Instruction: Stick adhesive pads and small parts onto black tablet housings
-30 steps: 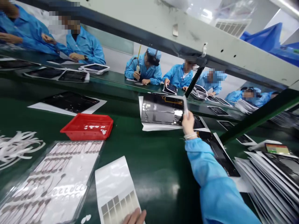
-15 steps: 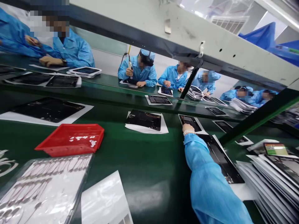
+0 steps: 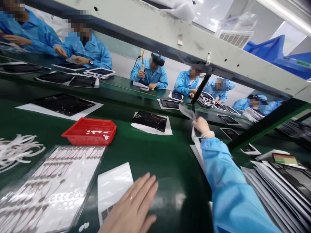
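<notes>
Bare belt (image 3: 167, 168) between red tray (image 3: 89, 132), stacked panels (image 3: 279, 187)

Lighting: bright, even, from overhead ceiling panels (image 3: 213, 21). Glare: soft sheen on the green belt (image 3: 167, 200) and plastic tray (image 3: 48, 191). Shadows faint. Edges curved by wide-angle distortion; left hand (image 3: 133, 210) slightly blurred.

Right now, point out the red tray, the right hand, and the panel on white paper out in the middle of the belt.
red tray (image 3: 73, 138), head view, on its front wall.
right hand (image 3: 202, 125), head view, on the back of the hand.
panel on white paper (image 3: 150, 120), head view, on the dark panel's middle.
</notes>
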`<state>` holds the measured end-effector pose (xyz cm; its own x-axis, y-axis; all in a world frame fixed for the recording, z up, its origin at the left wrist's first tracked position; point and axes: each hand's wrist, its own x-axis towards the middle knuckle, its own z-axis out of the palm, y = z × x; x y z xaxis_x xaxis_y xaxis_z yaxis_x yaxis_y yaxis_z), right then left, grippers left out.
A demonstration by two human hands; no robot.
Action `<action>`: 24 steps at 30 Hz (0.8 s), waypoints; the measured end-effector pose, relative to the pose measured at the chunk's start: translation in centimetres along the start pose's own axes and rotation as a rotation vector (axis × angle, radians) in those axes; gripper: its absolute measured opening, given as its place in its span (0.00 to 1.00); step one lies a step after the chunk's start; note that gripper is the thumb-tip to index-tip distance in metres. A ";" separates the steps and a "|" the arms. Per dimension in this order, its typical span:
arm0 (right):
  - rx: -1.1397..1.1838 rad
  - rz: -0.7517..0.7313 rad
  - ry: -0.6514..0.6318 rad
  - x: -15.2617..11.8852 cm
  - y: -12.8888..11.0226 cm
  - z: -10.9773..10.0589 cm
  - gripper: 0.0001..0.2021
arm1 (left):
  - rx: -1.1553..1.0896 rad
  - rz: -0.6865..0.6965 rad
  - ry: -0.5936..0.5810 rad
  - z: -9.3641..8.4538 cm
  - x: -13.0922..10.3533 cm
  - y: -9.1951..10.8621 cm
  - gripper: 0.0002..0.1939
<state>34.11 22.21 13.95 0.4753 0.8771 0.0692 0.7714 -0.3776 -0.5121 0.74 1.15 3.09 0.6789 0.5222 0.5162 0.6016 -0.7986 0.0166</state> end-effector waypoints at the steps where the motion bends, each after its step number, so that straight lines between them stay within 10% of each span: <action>1: 0.089 -0.031 -0.013 -1.4 -0.3 -1.1 0.06 | 0.065 0.001 0.063 -0.5 1.8 0.1 0.29; 6: 0.494 -0.128 -0.123 -13.2 -0.4 -3.8 0.02 | 0.198 -0.059 0.186 -0.1 8.4 3.1 0.33; 12: 1.026 -0.127 -0.431 -25.3 2.4 -4.4 0.11 | -0.257 -0.183 0.172 -1.2 7.3 4.7 0.20; 18: 0.469 -0.499 -0.409 -30.4 6.0 -3.8 0.09 | -1.395 -0.962 -0.077 -2.0 2.9 6.4 0.14; 24: 0.098 -0.712 -0.660 -30.7 9.0 2.2 0.11 | -1.423 -0.836 -0.299 -1.6 -2.4 6.1 0.16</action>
<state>25.55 -7.44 5.32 -0.4439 0.8918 -0.0879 0.7338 0.3054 -0.6068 2.06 -5.46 3.33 0.5426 0.8154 -0.2016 0.0937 0.1798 0.9792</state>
